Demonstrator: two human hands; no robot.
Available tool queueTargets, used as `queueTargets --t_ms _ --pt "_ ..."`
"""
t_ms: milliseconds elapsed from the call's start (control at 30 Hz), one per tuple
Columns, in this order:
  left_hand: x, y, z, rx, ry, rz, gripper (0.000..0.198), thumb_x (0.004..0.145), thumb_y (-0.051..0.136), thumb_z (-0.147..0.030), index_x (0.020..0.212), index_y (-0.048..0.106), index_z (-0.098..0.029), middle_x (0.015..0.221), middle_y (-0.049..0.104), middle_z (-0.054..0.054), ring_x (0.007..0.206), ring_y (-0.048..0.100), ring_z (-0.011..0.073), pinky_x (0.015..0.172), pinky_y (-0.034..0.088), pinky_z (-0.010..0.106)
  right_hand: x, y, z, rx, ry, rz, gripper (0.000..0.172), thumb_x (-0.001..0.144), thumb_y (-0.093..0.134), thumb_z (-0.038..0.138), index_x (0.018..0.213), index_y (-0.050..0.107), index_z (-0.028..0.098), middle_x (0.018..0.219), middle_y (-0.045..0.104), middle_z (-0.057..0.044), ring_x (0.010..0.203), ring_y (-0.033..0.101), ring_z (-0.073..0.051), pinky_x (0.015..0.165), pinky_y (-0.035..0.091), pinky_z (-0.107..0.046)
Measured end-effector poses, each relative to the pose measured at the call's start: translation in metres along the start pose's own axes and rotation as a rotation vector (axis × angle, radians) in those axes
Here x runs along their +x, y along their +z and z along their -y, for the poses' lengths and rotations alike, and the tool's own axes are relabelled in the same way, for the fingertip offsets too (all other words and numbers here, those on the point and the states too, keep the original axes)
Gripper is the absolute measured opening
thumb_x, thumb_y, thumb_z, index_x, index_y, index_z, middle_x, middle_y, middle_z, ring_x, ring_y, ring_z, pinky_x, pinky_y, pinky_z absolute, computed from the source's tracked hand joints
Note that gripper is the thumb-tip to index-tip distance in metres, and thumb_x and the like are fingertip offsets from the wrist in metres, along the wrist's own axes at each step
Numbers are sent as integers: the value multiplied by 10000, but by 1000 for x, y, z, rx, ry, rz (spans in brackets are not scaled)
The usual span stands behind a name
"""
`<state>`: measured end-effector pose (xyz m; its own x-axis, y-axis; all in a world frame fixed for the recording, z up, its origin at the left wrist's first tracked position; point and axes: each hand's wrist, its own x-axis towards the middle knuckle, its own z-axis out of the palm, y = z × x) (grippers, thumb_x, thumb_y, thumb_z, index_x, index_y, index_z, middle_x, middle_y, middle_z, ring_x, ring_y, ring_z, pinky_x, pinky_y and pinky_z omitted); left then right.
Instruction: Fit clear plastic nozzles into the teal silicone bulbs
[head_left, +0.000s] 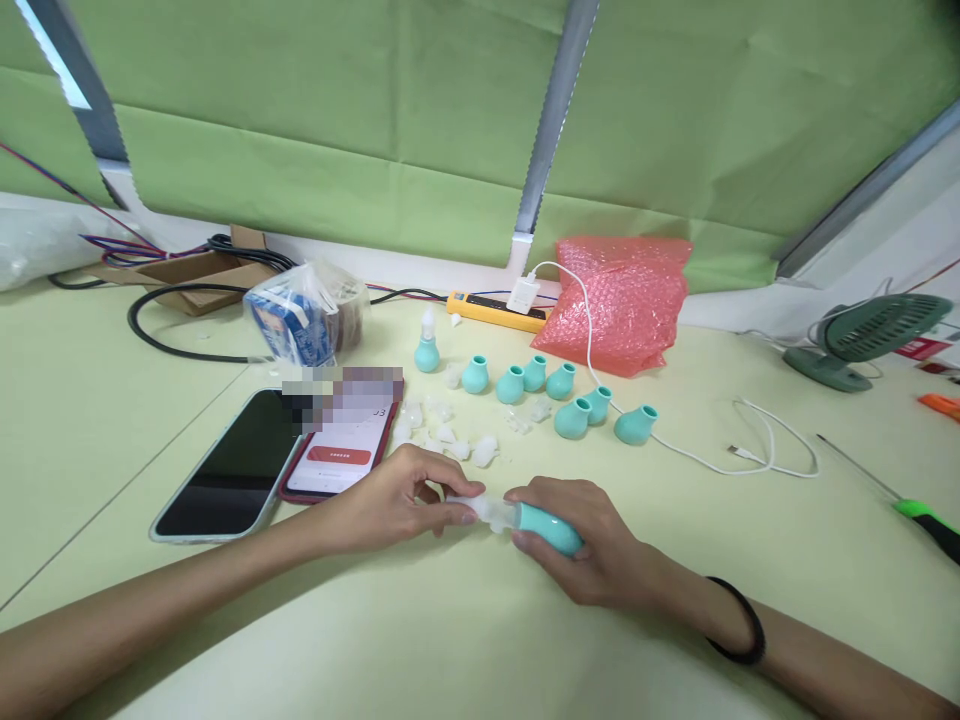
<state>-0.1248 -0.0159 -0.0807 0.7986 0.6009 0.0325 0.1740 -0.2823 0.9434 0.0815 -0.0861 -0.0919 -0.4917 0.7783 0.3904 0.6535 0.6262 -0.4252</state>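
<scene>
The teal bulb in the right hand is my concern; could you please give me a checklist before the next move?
1. Right hand grips the teal bulb: ok.
2. Left hand holds the translucent piece at the bulb's mouth: ok.
3. Piece fully seated in the bulb: cannot tell.
4. Loose teal bulbs apart from both hands: ok.
5. Red-cased phone clear of the left forearm: cannot tell, they overlap in view.
6. Screwdriver clear of both hands: ok.

"03" [379, 411] on phone screen [341, 442], smaller lettering [339, 456] illegible
</scene>
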Motion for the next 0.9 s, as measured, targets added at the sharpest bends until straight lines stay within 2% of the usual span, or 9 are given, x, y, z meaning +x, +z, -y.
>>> queueTargets --t_ms 167,267,400,533,700,900 --pt "2 -2 2 -355 -98 138 167 706 601 -226 817 619 -103 647 599 16 511 541 85 496 490 213 3 -10 5 -11 -38 41 182 781 441 234 934 512 166 633 539 -16 537 473 -121 504 367 -233" --pt "3 0 4 -595 -78 155 147 690 628 -194 799 593 -102 664 615 20 546 573 101 515 508 241 7 -21 10 101 -5 7 142 759 486 224 888 523 178 644 552 -11 543 491 -116 521 379 -231" --pt "4 4 7 -754 -80 156 162 671 654 -170 799 582 -103 701 635 33 592 600 111 574 514 260 8 -29 13 225 27 -28 147 741 518 187 887 522 174 682 568 -17 566 508 -116 539 395 -231" --pt "4 7 11 -832 -72 140 208 643 678 -149 820 578 -110 727 633 31 659 601 122 648 508 291 6 -26 13 216 22 -24 163 725 528 178 888 527 166 663 560 -16 556 500 -118 546 391 -242" --pt "4 8 11 -826 -51 124 213 632 681 -144 819 586 -111 730 618 26 668 586 122 643 506 293 7 -23 10 175 2 -40 174 712 522 163 885 513 178 666 558 -14 554 494 -115 531 384 -235" --pt "3 11 9 -656 -108 46 204 613 679 -124 809 625 -108 689 640 18 584 603 115 605 498 243 6 -21 9 83 -9 -26 167 714 500 173 880 518 179 621 521 4 519 456 -102 502 359 -220"
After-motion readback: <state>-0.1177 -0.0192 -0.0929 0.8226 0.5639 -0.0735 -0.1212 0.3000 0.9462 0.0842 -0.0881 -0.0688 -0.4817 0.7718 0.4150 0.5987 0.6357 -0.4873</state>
